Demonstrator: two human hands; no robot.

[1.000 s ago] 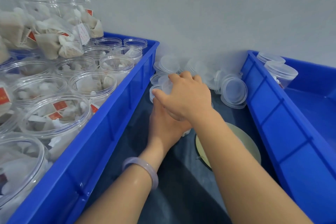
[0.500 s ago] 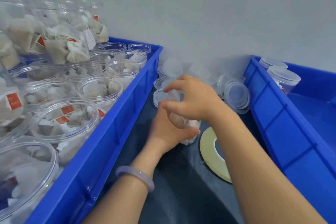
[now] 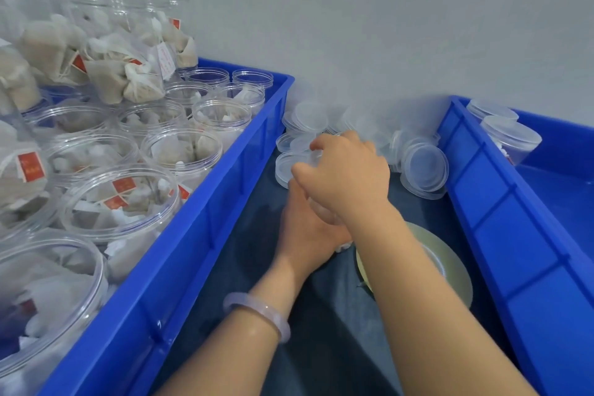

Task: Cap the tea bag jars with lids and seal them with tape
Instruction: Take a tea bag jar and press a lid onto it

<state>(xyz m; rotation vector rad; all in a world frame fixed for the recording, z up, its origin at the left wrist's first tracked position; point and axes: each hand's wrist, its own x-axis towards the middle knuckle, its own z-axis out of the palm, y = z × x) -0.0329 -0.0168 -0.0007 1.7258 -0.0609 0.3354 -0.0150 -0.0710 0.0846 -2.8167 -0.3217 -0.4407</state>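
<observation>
Between two blue bins, my left hand [image 3: 308,228] wraps around a clear tea bag jar [image 3: 328,218] standing on the dark table. The jar is mostly hidden by both hands. My right hand [image 3: 345,177] sits on top of it, fingers curled round its clear lid [image 3: 316,156]. A roll of clear tape [image 3: 446,263] lies flat on the table just right of the jar, partly under my right forearm. Loose clear lids [image 3: 426,167] are piled against the wall behind my hands.
The left blue bin [image 3: 205,218] holds several open jars of tea bags [image 3: 122,199], some stacked higher at the back. The right blue bin [image 3: 514,234] holds two capped jars [image 3: 511,138] in its far corner. A grey wall closes off the back.
My right hand has turned on the jar top, its fingers shifting round the lid. The left hand keeps its hold on the jar. The view has shifted slightly.
</observation>
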